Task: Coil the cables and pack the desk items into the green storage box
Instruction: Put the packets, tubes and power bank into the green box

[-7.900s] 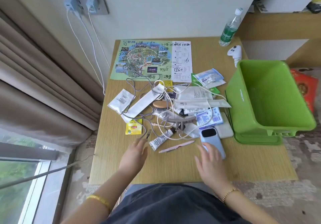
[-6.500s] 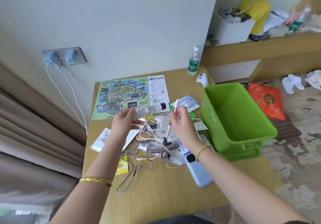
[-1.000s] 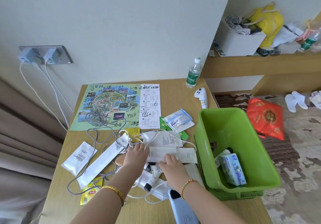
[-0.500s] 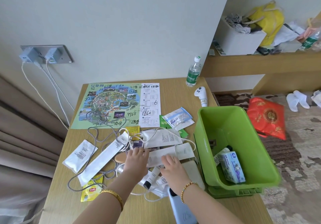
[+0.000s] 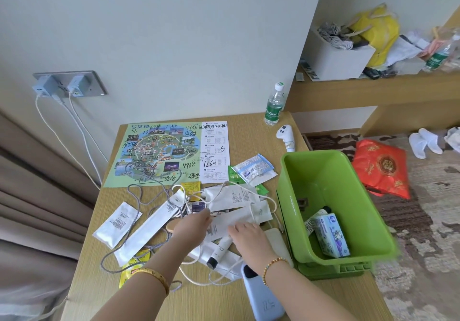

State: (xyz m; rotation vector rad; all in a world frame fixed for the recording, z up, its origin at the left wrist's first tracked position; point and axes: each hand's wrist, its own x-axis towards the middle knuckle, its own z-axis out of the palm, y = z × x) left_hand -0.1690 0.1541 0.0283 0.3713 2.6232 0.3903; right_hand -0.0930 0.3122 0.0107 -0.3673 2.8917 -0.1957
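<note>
Green storage box (image 5: 331,211): at desk's right edge, holding a tissue pack (image 5: 329,236). Left of box: white sachets (image 5: 225,222) with left hand (image 5: 193,223) and right hand (image 5: 246,233) laid on them, fingers relaxed. Grey cable (image 5: 135,196) farther left, uncoiled.

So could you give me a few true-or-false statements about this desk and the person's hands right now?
1. The green storage box already holds a blue tissue pack. True.
2. The water bottle lies inside the box. False: it stands upright at the desk's far edge.
3. Both hands, left hand and right hand, are down on the white packets. True.
4. The grey cable is neatly coiled. False: it sprawls loose across the desk.
</note>
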